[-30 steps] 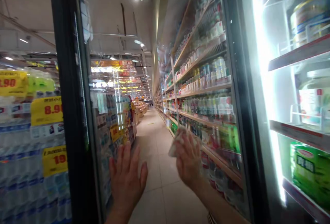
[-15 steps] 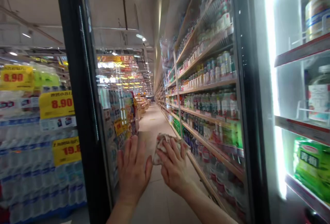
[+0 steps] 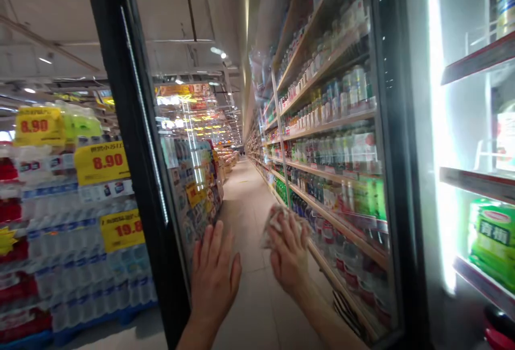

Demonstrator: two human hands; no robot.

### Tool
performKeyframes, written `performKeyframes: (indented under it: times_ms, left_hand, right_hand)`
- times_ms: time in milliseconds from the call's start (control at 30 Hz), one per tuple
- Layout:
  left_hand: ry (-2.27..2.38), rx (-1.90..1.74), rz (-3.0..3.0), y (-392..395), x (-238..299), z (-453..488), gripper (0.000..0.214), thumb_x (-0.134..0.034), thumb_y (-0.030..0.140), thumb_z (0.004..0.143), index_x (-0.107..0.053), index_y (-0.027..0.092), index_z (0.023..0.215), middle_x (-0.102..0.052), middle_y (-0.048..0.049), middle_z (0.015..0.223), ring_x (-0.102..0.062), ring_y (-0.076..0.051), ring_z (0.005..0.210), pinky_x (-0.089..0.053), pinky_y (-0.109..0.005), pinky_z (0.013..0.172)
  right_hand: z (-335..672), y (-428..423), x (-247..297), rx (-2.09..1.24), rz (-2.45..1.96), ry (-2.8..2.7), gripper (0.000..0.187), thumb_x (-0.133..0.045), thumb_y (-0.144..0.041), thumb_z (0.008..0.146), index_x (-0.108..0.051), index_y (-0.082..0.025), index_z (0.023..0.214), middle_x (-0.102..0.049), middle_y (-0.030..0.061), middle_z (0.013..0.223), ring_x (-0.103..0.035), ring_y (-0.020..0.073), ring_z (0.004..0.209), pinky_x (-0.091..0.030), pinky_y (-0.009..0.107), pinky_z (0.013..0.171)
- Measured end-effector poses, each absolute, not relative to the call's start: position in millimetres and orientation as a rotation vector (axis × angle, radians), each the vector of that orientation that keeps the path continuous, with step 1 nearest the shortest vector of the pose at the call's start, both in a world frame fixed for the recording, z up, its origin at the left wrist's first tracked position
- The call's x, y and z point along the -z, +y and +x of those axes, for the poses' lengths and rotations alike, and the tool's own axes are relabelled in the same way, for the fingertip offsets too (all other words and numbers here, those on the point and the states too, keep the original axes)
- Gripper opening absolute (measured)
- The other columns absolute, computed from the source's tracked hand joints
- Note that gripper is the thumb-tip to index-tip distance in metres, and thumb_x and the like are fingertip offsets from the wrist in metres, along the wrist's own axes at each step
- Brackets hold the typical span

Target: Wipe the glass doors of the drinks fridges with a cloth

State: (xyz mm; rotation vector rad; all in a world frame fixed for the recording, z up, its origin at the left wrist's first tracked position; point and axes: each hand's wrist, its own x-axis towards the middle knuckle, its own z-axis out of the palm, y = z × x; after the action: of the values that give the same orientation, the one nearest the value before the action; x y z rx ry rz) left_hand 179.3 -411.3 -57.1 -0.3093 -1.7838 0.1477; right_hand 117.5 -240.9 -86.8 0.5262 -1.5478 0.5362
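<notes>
I see right hand [image 3: 290, 256], fingers pinning cloth [image 3: 277, 221], swung back right across glass door [image 3: 257, 124]; left hand [image 3: 213, 277] flat, fingers spread, probably bracing door.

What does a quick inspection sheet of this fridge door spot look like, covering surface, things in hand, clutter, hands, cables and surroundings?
Surface: open glass door, black frame, aisle visible through it.
Job's things: crumpled cloth pressed on the glass.
Clutter: nothing seen.
Grippers: left hand flat on the glass; right hand pressing the cloth.
Cables: nothing seen.
Surroundings: lit cooler shelves on the right, green packs, yellow price tags, stacked water bottles.
</notes>
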Motion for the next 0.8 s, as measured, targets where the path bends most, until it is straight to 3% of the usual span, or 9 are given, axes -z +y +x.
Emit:
performKeyframes:
  times_ms: [133,333,533,700,800]
  left_hand:
    - [-1.793,-0.133,-0.286,-409,69,183,0.067,-0.05,0.015,0.082,-0.023,0.02,0.143,-0.024,-0.0104,0.149,-0.015,-0.023,0.139,-0.012,-0.042,0.113]
    - [-1.8,-0.136,-0.282,-410,82,183,0.069,-0.051,0.014,0.082,-0.019,0.022,0.143,-0.017,-0.0071,0.152,-0.014,-0.023,0.14,-0.011,-0.042,0.114]
    - [-1.796,-0.094,-0.239,-405,89,182,0.07,-0.051,0.014,0.082,-0.018,0.022,0.144,-0.017,-0.0065,0.151,-0.015,-0.025,0.139,-0.012,-0.046,0.113]
    - [-1.77,-0.061,-0.192,-398,92,177,0.072,-0.052,0.014,0.082,-0.017,0.023,0.144,-0.015,-0.0065,0.152,-0.014,-0.025,0.14,-0.011,-0.048,0.113]
    - [-1.791,-0.061,-0.195,-399,93,179,0.072,-0.052,0.014,0.082,-0.016,0.023,0.144,-0.015,-0.0061,0.152,-0.013,-0.024,0.14,-0.011,-0.047,0.113]
  right_hand:
    - [111,-230,84,-0.659,0.215,-1.529,0.049,-0.038,-0.015,0.085,-0.04,-0.018,0.134,-0.034,0.0141,0.145,-0.018,0.0287,0.139,-0.022,0.056,0.106]
    - [124,-251,93,-0.452,0.706,-1.564,0.048,-0.043,-0.016,0.08,-0.051,-0.027,0.126,-0.043,0.0041,0.14,-0.027,0.0261,0.136,-0.015,0.052,0.111]
    - [100,-203,85,-0.625,0.212,-1.509,0.055,-0.038,-0.016,0.085,-0.033,-0.022,0.14,-0.028,0.0114,0.148,-0.021,0.0309,0.138,-0.023,0.058,0.106]
    - [108,-209,97,-0.412,0.609,-1.592,0.054,-0.039,-0.013,0.082,-0.042,-0.026,0.134,-0.035,0.0055,0.145,-0.025,0.0279,0.137,-0.02,0.054,0.11]
    - [86,-164,100,-0.5,0.389,-1.56,0.051,-0.04,-0.016,0.083,-0.043,-0.024,0.133,-0.034,0.008,0.146,-0.023,0.0284,0.138,-0.021,0.056,0.109]
